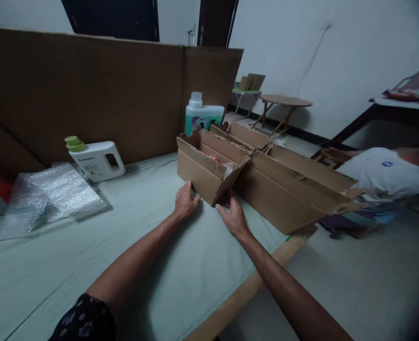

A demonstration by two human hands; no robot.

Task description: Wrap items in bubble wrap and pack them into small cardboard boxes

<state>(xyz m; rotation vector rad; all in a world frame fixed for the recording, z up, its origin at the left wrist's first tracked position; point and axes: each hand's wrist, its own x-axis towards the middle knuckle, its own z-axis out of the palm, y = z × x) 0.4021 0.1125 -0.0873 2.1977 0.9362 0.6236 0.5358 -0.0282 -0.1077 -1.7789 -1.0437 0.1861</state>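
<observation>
A small open cardboard box [200, 173] rests on the cloth-covered table, tilted slightly, with something red and white partly visible inside. My left hand [186, 202] grips its lower front edge, fingers against the front face and thumb low. At the near right corner, my right hand [233, 218] holds the same box; its fingertips are partly hidden along the side. Directly to the right, a longer open cardboard box [284, 194] stands close against the small one. Behind them is a bottle of blue-green liquid [204, 116] with a clear-white cap.
On the left lie bubble wrap [58, 192] and a white jug with a green cap [97, 161]. A tall cardboard panel [88, 94] lines the back. The table's wooden edge [238, 298] runs along the right. Beyond it are a person in a white shirt [383, 173] and a round table [286, 100].
</observation>
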